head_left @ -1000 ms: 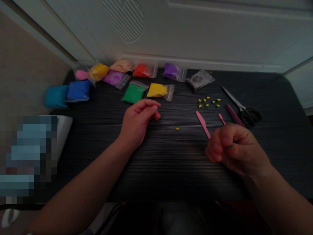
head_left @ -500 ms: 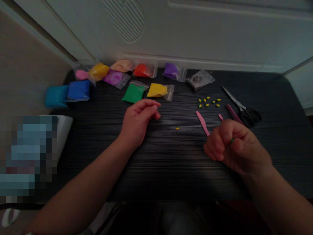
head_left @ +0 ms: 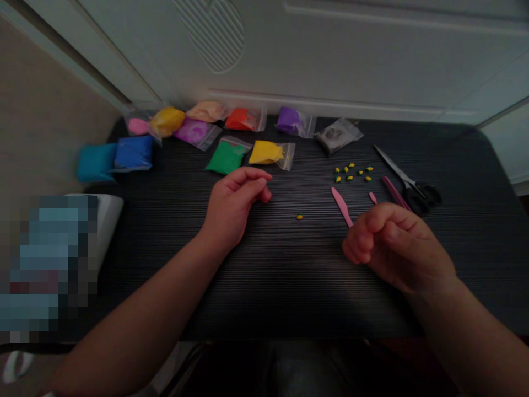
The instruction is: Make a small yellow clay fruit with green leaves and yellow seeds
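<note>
Beyond the left fingers [head_left: 253, 187], packets [head_left: 226, 157] lay along the far part of the tabletop [head_left: 285, 275]; a lone piece [head_left: 300, 217] lay between these fingers and the right fingers [head_left: 363, 242]. Just beyond the right fingers, partly hidden by them, lay a knife [head_left: 342, 206], with a cluster of small pieces [head_left: 350, 178] farther back and scissors [head_left: 419, 189] farther right.

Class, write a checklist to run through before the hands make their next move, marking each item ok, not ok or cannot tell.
1. Single yellow-and-green piece on the table, apart from both hands: ok.
2. Group of similar pieces untouched by either hand: ok.
3. Pink knife fully in view: not ok; the right hand hides its lower end.
4. Right fingertips holding something: cannot tell; the curled fingers hide it.
5. Left hand free of tools: ok, none shows there.
</note>
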Demonstrator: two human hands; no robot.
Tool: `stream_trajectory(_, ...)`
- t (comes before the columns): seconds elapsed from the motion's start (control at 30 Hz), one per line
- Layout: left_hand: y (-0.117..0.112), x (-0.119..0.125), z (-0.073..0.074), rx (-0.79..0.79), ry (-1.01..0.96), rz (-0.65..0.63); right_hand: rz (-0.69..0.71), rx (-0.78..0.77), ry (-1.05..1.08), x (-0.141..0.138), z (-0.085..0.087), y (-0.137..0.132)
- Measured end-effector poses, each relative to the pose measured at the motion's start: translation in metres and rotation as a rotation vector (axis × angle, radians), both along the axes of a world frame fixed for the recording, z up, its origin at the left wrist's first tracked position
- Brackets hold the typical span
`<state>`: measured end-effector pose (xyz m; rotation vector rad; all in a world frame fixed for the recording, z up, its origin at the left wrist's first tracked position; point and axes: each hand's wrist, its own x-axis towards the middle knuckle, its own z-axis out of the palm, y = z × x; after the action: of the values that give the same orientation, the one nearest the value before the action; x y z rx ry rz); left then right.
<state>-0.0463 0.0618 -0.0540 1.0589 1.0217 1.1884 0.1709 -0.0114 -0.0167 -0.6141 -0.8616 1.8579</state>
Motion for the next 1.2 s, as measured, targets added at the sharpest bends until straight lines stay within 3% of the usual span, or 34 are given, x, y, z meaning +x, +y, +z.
stream_trajectory(1.2,-0.0003,0.0012,0.0030,-0.008,0.029,0.015,0.034,0.032,0.022,-0.0001,0.0010,0.0020)
